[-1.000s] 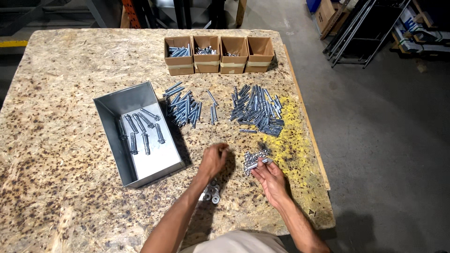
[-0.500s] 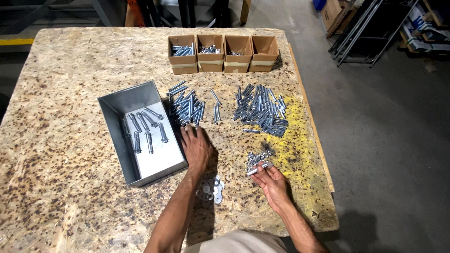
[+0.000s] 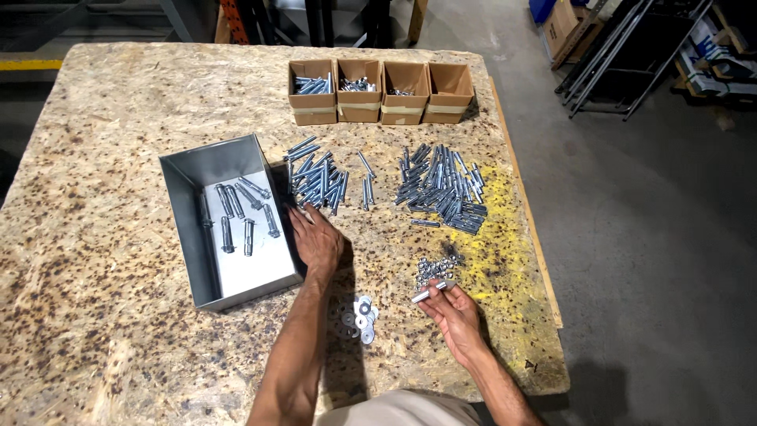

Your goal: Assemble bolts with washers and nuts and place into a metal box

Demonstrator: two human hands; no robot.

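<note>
Left hand (image 3: pixel 317 241) reached open toward bolts (image 3: pixel 315 177); right hand (image 3: pixel 453 312) grip pinches sleeve (image 3: pixel 428 292).

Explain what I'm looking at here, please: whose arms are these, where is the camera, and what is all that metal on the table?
There is no machine here. The picture comes from a camera worn on a person's head, looking down at their own two bare hands over a chipboard table.

The left hand lies flat on the table, between a grey metal tray that holds a few anchor bolts and a loose pile of bolts. It seems to hold nothing.

The right hand holds one small metal sleeve or bolt in its fingertips, beside a little heap of nuts.

Also on the table: a bigger pile of bolts and sleeves, some flat washers near the person, and four small cardboard boxes in a row at the far edge, some with parts inside.
</note>
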